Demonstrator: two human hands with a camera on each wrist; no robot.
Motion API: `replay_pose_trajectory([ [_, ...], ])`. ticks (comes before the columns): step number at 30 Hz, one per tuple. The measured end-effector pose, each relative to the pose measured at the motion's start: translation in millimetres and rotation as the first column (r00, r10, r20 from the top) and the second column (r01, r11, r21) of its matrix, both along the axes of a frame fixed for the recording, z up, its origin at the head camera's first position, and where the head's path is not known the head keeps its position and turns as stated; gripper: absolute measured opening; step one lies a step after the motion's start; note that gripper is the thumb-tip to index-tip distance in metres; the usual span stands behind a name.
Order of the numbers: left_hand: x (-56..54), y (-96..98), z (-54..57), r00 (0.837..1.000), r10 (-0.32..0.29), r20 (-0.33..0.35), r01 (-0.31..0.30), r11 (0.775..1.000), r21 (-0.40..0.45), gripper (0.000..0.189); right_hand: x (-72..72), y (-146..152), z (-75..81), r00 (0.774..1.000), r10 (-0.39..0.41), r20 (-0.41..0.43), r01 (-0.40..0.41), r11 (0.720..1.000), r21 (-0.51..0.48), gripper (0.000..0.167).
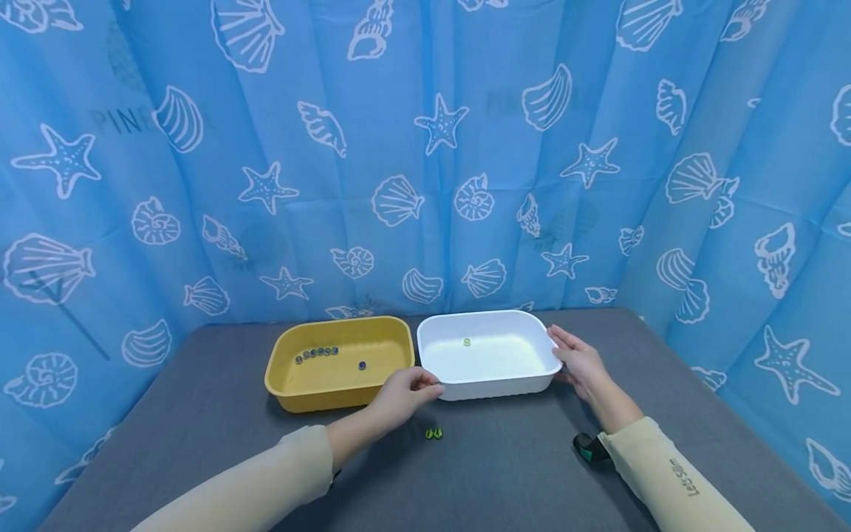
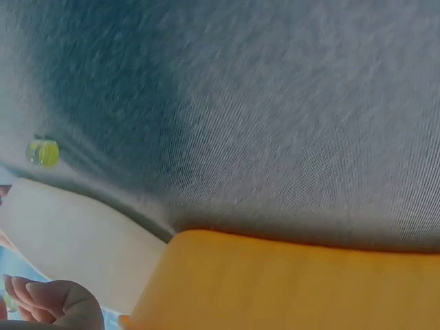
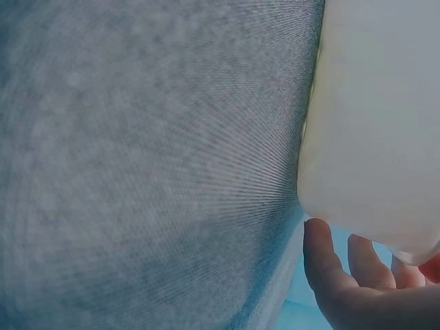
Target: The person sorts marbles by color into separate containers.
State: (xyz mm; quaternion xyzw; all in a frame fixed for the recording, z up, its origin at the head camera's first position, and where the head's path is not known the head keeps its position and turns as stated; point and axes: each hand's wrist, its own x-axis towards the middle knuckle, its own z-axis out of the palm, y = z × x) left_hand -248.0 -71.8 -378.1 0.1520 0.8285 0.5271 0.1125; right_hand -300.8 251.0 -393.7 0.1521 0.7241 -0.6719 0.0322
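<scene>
A white plastic bin (image 1: 495, 388) stands on the grey table, with one green marble (image 1: 467, 342) inside. My left hand (image 1: 402, 395) has its thumb and curled fingers at the bin's near left corner, pinching the rim. At the opposite end, my right hand (image 1: 581, 363) grips the bin's right side. The right wrist view shows the fingers (image 3: 326, 265) of that hand around the bin's end wall. Two green marbles (image 1: 433, 434) lie on the cloth in front of the bin; the left wrist view shows a green marble (image 2: 42, 152) near the white wall.
Left of the white bin stands a yellow bin (image 1: 319, 401), holding a row of dark blue marbles (image 1: 316, 354) and one separate blue marble (image 1: 362, 366). A black strap with a green patch (image 1: 590, 448) is at the right wrist. A blue shell-print curtain (image 1: 425, 222) rises behind the table.
</scene>
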Motion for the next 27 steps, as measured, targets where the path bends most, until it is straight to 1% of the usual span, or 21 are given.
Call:
replay_pose_trajectory([
  [3, -2.3, 5.2, 3.4, 1.0, 0.016, -0.013, -0.016, 1.0, 0.01, 0.021, 0.3, -0.4, 0.2, 1.0, -0.005, 0.001, 0.005, 1.0, -0.001, 0.051],
  [9, -10.6, 13.9, 8.1, 0.998, 0.043, -0.049, -0.041, 0.999, 0.035, 0.02, 0.1, -0.6, 0.9, 1.0, -0.008, 0.008, 0.008, 1.0, -0.004, 0.051],
  [17, -19.9, 21.3, 11.0, 0.995, 0.084, -0.063, -0.082, 0.996, 0.037, 0.021, -0.2, 0.4, -0.8, 1.0, 0.003, 0.004, -0.003, 1.0, -0.003, 0.051],
  [20, -24.6, 23.7, 11.8, 0.993, 0.101, -0.066, -0.098, 0.994, 0.054, 0.02, -0.3, 0.0, -0.7, 1.0, -0.001, 0.004, 0.001, 1.0, -0.007, 0.051],
  [24, -33.3, 28.7, 12.6, 0.991, 0.13, -0.042, -0.126, 0.988, 0.088, 0.02, 0.9, -0.8, 0.0, 1.0, 0.003, 0.004, -0.003, 1.0, -0.004, 0.051],
  [27, -40.4, 34.2, 12.0, 0.987, 0.158, 0.004, -0.157, 0.981, 0.113, 0.021, 1.6, -0.7, 0.4, 1.0, 0.01, 0.0, -0.01, 1.0, 0.002, 0.051],
])
